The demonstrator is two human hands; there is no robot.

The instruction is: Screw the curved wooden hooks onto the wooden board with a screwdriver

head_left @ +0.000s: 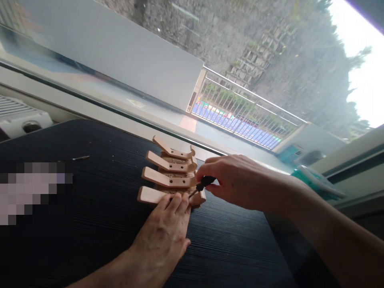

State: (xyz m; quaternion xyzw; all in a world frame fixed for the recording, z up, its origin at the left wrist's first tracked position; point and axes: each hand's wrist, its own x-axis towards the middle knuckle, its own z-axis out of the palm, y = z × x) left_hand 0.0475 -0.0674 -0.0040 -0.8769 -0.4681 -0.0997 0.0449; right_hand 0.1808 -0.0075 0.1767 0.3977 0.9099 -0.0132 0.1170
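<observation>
A light wooden rack with several hook-shaped pegs [169, 174] lies on a dark table [99, 224] near the window. My left hand [165, 236] rests palm down, its fingers flat and pressing on the rack's nearest peg. My right hand [237, 182] is closed around a small screwdriver with a dark handle [204, 184]; its tip points down at the rack's near end, beside my left fingertips.
One loose screw [81, 158] lies on the table at the left. A white unit [22, 118] sits beyond the table's left corner. A large window [210, 60] runs right behind the table. A teal object [315, 182] lies on the sill at right.
</observation>
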